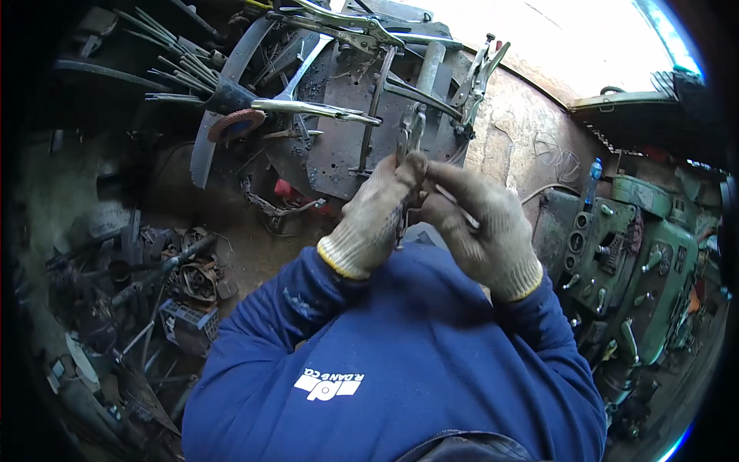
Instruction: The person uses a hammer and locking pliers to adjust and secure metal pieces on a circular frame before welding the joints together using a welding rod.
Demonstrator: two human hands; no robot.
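Both my hands wear pale knit work gloves with yellow cuffs and meet in front of my chest at the near edge of the steel bench (331,162). My left hand (372,212) is closed round locking pliers (413,127), whose jaws point away from me toward a frame of curved metal bars (422,94). Close against it, my right hand (489,227) has its fingers bent in near the pliers. A pale narrow piece shows between its thumb and fingers, too covered to name. More locking pliers (319,110) grip a bar at the left.
Further locking pliers (479,81) clamp the bench's right side, others (346,29) its far side. A wrench (306,68), a grinding disc (236,125) and a holder of thin rods (229,96) lie left. A green machine (654,262) stands right; scrap metal (173,266) is heaped left.
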